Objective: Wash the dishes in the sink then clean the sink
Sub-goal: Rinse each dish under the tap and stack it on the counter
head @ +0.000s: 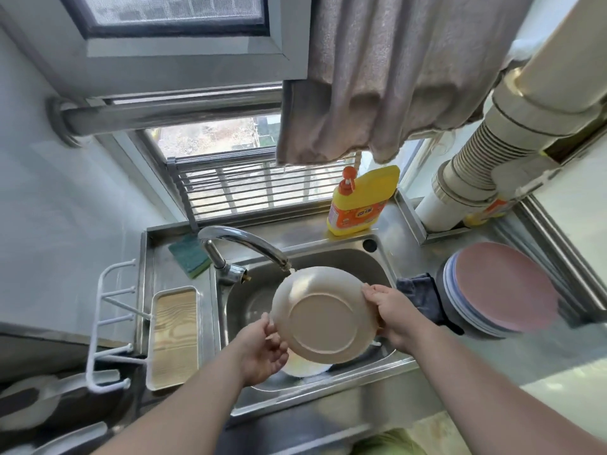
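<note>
A beige plate (pixel 323 315) is held tilted over the steel sink (pixel 377 257), its underside facing me and its top rim under the faucet (pixel 249 239) spout. My left hand (pixel 262 349) grips the plate's lower left rim. My right hand (pixel 394 315) grips its right rim. Another pale dish (pixel 303 367) lies in the sink bottom, mostly hidden by the plate and my left hand.
A stack of plates (pixel 499 287), pink one on top, sits on the counter to the right, with a dark cloth (pixel 422 295) at the sink edge. A yellow detergent bottle (pixel 359 201) stands behind the sink. A green sponge (pixel 190 257) and a wooden-bottomed tray (pixel 174 336) lie to the left.
</note>
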Demonstrator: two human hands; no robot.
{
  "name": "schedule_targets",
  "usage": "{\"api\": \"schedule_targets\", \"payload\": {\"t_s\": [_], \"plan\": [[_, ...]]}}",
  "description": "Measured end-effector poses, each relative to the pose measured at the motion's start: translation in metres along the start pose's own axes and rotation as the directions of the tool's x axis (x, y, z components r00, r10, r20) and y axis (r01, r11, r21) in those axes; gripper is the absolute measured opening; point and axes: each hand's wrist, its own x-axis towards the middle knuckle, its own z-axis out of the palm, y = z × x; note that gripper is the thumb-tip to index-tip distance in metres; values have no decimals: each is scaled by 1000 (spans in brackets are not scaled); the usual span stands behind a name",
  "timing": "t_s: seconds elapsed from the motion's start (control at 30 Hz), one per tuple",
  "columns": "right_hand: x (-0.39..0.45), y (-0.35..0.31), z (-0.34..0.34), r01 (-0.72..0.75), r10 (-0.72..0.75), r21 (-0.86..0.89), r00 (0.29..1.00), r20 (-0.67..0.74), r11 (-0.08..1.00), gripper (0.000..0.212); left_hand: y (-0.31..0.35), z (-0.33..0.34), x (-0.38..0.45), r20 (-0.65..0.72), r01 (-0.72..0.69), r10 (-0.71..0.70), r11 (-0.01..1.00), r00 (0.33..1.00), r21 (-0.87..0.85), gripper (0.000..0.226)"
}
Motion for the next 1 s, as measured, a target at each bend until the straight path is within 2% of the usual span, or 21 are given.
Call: {"api": "schedule_targets", "payload": {"t_s": [0.13,0.23,0.43,0.53,0.67,0.73,0.8,0.9,1.0], "plan": [[0,2,9,-95,124,255,987,-99,962,34,-7,2,1,23,-37,35,994,999,103,46],[-1,1,20,-197,242,385,968,-72,902,40,-7,0,1,55,-43,38,995,998,93,39],[-11,-8,54,-224,256,505,967,6,833,21,-1,-9,-1,88,-80,81,997,993,-16,28],[-9,-8,53,-279,308,534,951,36,798,24,-2,-16,-2,98,33,-37,999,994,37,33],[-10,-6,36,-328,377,518,926,10,790,30,-10,-19,12,95,203,-241,932,966,302,47],[-9,-3,25,-300,351,521,936,0,799,36,-16,-9,14,101,202,-256,906,961,372,42],[-9,-3,14,-239,288,531,957,-10,813,32,-21,4,14,107,149,-203,913,973,380,39],[-15,-4,-1,-204,229,548,973,23,811,18,-28,18,17,88,65,-100,940,991,335,47],[-14,-1,-21,-143,156,490,988,14,860,23,-31,33,16,95,52,-90,935,991,351,52]]}}
